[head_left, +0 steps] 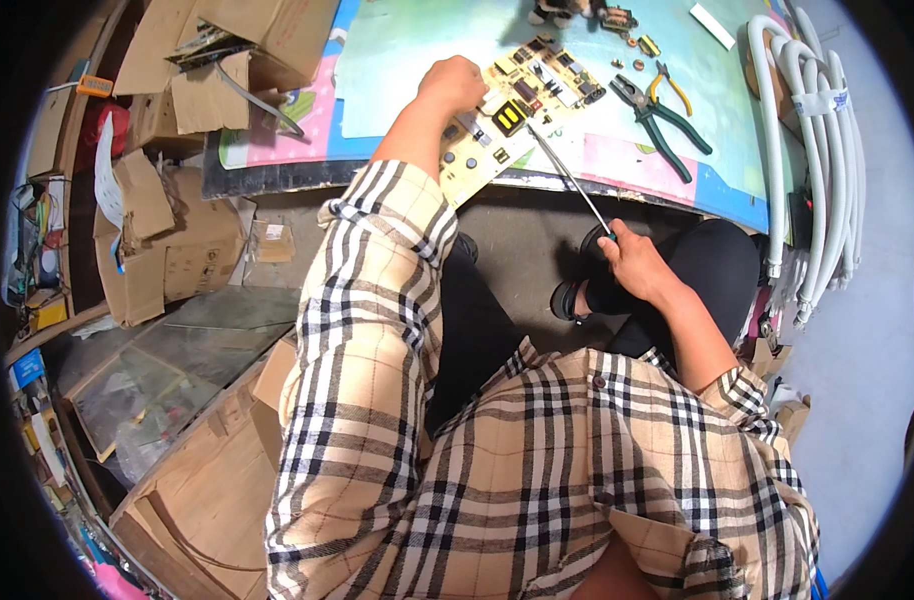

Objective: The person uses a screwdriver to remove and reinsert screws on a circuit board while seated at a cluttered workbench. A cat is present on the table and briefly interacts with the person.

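Observation:
My left hand (454,85) is closed at the upper left edge of a cream circuit board (467,180) lying on the mat, fingers curled down onto it. The board carries a black-and-yellow transformer (508,117), capacitors and heat sinks. My right hand (627,255), low at the mat's near edge, is closed round the handle of a long screwdriver (567,175), whose shaft slants up to the board beside the transformer. Right of the board lie green-handled pliers (663,130) and smaller yellow-handled pliers (672,93), with small loose components (648,45) above them.
The pastel mat (737,180) covers the work surface, with a dark object (562,10) at its back and a white strip (712,25). Cardboard boxes (192,260) and glass panes (177,380) crowd the left. Coiled white tubing (817,170) hangs at the right.

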Tool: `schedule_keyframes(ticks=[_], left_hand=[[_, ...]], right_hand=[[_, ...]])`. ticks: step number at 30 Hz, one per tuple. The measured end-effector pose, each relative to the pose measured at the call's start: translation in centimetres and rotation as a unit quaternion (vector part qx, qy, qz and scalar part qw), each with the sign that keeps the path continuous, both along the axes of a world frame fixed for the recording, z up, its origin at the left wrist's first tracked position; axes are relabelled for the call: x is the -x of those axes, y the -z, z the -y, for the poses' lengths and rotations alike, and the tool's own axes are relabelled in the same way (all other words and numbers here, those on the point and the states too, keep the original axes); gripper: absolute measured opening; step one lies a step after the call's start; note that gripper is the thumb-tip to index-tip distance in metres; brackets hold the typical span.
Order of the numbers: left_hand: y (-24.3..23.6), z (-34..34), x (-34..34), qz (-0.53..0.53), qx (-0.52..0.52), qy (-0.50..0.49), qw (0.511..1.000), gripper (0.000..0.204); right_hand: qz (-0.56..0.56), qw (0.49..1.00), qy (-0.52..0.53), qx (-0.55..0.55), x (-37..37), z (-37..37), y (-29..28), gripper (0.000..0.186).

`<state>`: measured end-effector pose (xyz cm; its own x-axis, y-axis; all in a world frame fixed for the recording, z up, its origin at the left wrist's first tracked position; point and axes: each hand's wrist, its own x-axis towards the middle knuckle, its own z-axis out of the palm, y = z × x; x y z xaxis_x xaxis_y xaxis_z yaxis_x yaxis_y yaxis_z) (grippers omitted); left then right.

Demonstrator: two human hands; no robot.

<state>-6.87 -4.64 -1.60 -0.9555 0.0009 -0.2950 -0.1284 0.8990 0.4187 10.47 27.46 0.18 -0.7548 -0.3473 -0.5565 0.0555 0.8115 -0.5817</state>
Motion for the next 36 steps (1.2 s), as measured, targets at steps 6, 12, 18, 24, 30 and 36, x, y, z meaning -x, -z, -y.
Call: schedule_keyframes(ticks=[6, 12, 18, 24, 30, 36], left_hand=[[-1.1, -2.5, 0.7, 0.058, -0.005, 0.026, 0.998, 0.03], [-1.1, -4.6, 0.2, 0.12, 0.022, 0.124, 0.985, 0.053], [-1.3, -5.2, -0.2, 0.085, 0.076, 0.154, 0.981, 0.051], [-3.6, -5.4, -0.7, 0.046, 0.083, 0.131, 0.987, 0.044], [-5.9, -6.3, -2.6, 0.054, 0.075, 0.167, 0.982, 0.043], [-9.0, -5.6, -3.9, 0.059, 0.022, 0.072, 0.995, 0.045]], right_hand=[[-0.028, 0.999, -0.018, -0.006, -0.1, -1.0, 1.3, 0.031], [-0.006, 1.0, 0.003, -0.001, -0.2, -1.0, 0.8, 0.031], [-0.025, 0.999, 0.019, 0.007, -0.4, -0.9, -1.0, 0.032], [0.01, 0.996, 0.074, 0.052, -0.1, -1.6, -2.7, 0.031], [-0.027, 0.995, 0.078, 0.056, 0.9, -1.8, -4.5, 0.033], [-0.011, 0.984, 0.138, 0.116, 1.0, -2.2, -5.3, 0.03]])
